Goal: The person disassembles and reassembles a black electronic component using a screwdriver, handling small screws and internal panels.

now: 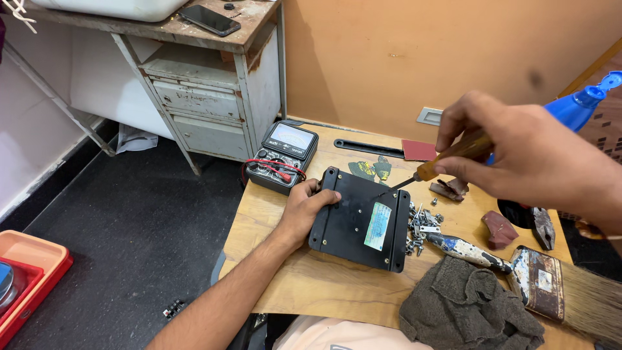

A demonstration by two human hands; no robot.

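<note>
A black flat box (350, 217) with a pale label lies on a small wooden table (304, 285). My left hand (304, 207) rests on the box's left edge and holds it down. My right hand (518, 152) is raised above the table's right side, closed around the amber handle of a screwdriver (447, 159). The screwdriver's dark tip points down-left and meets the box's top right edge. A small heap of screws (420, 227) lies just right of the box.
An analogue multimeter (285, 155) with red leads sits at the table's back left. A worn paintbrush (518, 266) and a grey rag (466, 308) lie front right. A blue spray bottle (580, 104), a metal cabinet (207, 97) with a phone (208, 19), and an orange tray (29, 279) stand around.
</note>
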